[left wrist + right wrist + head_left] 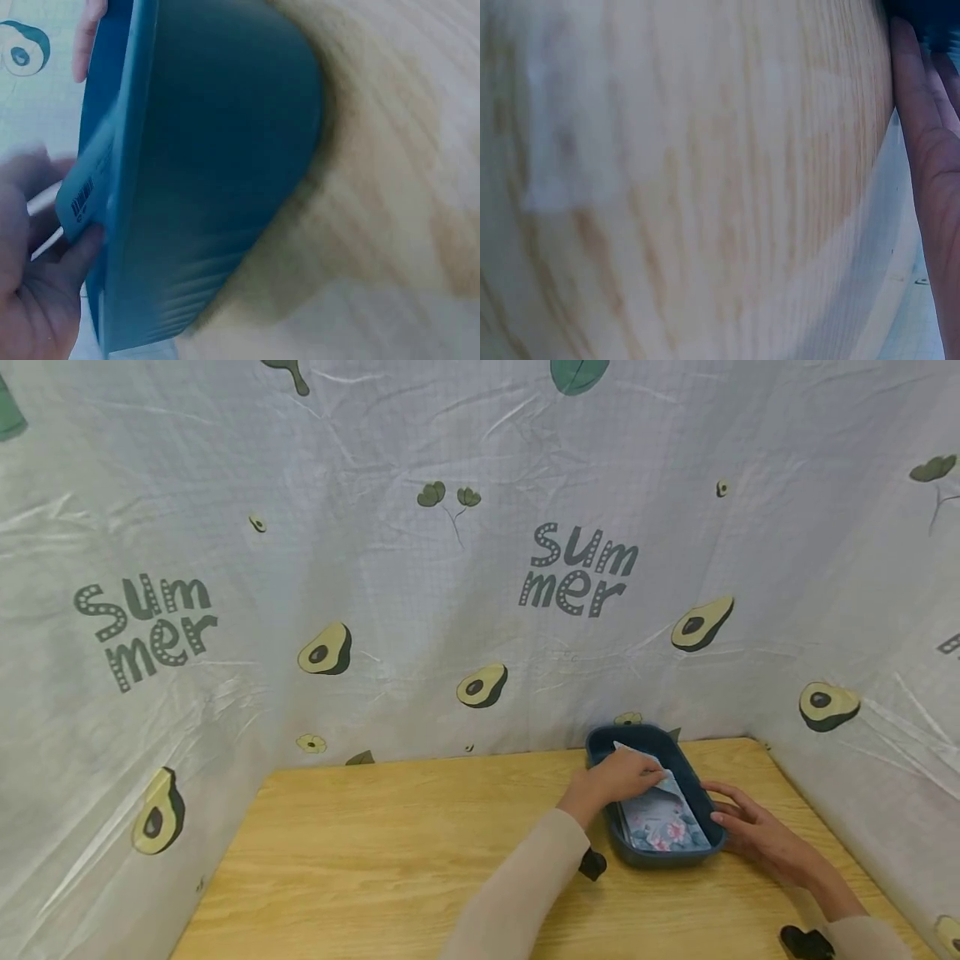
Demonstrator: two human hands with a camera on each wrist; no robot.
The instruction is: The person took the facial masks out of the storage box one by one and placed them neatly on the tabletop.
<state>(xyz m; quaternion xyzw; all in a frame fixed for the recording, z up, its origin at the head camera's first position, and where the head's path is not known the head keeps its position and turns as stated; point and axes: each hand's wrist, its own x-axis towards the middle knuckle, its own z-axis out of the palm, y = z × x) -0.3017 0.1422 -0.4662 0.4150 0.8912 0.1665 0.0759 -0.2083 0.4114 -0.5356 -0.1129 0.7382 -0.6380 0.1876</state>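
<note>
A dark blue plastic bin [663,860] stands on the wooden table at the right, near the back wall. Inside it lies a light blue notebook with pink flowers [667,831]. My left hand [621,775] reaches over the bin's left side and pinches the notebook's edge between thumb and fingers. In the left wrist view a barcode shows on the raised corner of the notebook [84,196], beside the left thumb. My right hand [765,835] rests its fairly straight fingers against the bin's right outer wall; part of that hand is cut off in the right wrist view.
The wooden table [390,852] stretches away to the left of the bin. A white sheet [405,610] printed with avocados hangs behind the table and along both sides. Black wrist straps [806,942] show at the sleeves.
</note>
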